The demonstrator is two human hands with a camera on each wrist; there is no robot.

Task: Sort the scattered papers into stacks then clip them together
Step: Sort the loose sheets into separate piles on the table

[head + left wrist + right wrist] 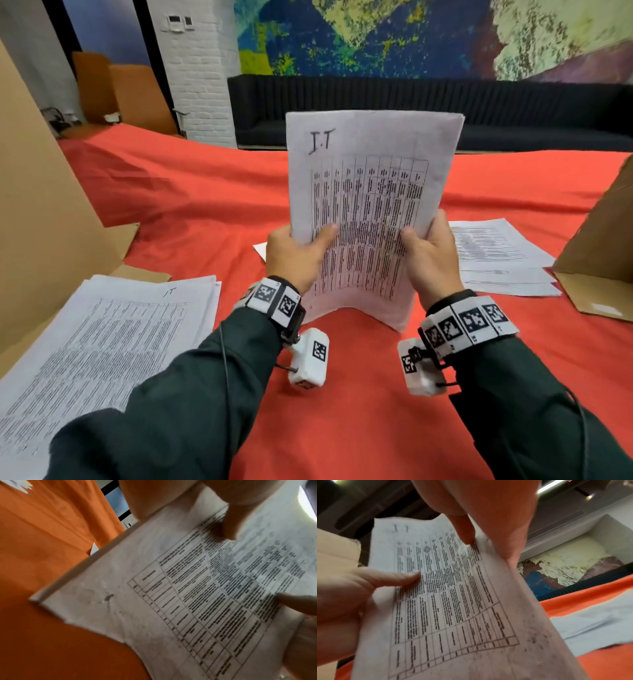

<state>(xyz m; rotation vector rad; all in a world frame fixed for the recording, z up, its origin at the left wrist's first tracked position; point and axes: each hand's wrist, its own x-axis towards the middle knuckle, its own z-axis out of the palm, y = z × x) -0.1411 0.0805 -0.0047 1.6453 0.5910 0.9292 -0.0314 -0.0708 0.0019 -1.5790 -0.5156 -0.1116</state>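
A stack of printed papers marked "J.T", with a table on its top sheet, stands upright on its bottom edge on the red cloth at the centre. My left hand grips its left side, thumb on the front. My right hand grips its right side the same way. The left wrist view shows the stack and my left thumb on the print. In the right wrist view the same stack bends between both thumbs. A second stack marked "JT" lies flat at the near left.
More loose sheets lie flat at the right, and a white corner shows behind my left hand. Cardboard panels stand at the left and the right. The table wears a red cloth. A dark sofa lines the back wall.
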